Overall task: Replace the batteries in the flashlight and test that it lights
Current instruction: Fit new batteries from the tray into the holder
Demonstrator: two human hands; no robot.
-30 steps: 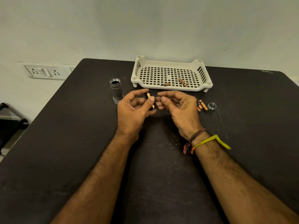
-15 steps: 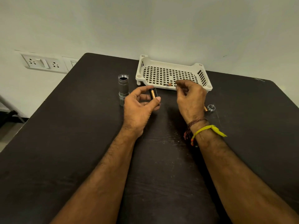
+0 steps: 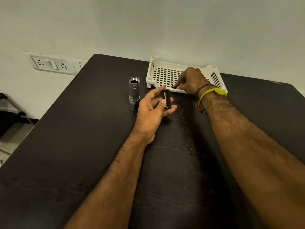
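Left hand (image 3: 153, 108) palm-up, pinching black cylindrical battery holder (image 3: 166, 99) between thumb and fingers. Right hand (image 3: 192, 80) reached into white perforated plastic tray (image 3: 165, 75), fingertips closed on small dark battery (image 3: 174, 86). Upright grey metal flashlight body (image 3: 134, 91), open-topped, just left on black table (image 3: 82, 129).

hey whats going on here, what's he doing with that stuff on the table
A person is swapping flashlight batteries at a dark table. The left hand holds a black battery holder with a battery showing in it. The right hand reaches into the white slotted tray and pinches a small dark battery at its front edge. The flashlight body stands on end, open at the top, left of the hands. Nothing is reassembled yet.
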